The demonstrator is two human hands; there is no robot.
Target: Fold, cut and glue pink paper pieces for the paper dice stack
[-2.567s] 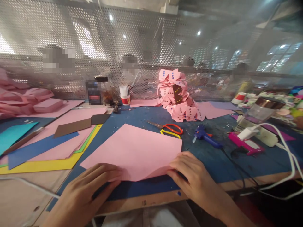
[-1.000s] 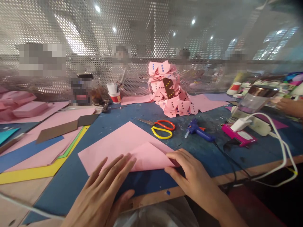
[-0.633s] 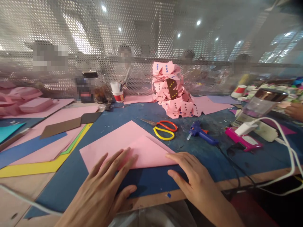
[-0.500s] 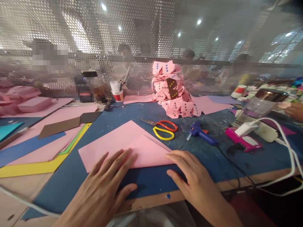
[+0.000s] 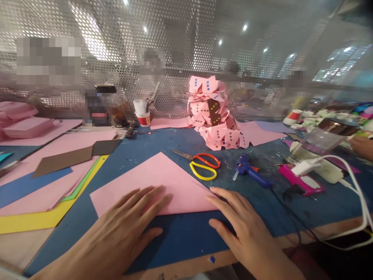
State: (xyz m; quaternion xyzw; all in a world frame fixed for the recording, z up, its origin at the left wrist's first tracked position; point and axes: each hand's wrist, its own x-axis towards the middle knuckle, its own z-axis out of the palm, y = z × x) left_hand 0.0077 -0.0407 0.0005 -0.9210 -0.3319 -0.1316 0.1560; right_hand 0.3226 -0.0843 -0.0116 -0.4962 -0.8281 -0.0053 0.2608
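Note:
A folded sheet of pink paper lies on the blue table mat, its peak pointing away from me and its folded edge nearest me. My left hand rests flat over its lower left part with the fingers stretched out. At the paper's right corner, the fingertips of my right hand touch the edge, the thumb held apart on the mat side. Beyond the paper are scissors with one red and one yellow handle. A blue glue gun lies right of them.
Further back stands a pink paper piece with small coloured squares. Coloured sheets overlap at left. A red-and-white cup holds sticks. At right are a pink device, a white cable, a clear jar and another person's hand.
The raised flap edge across the paper's middle now lies flat, almost level with the sheet's right slope. Both hands stay on the paper. The view has shifted slightly.

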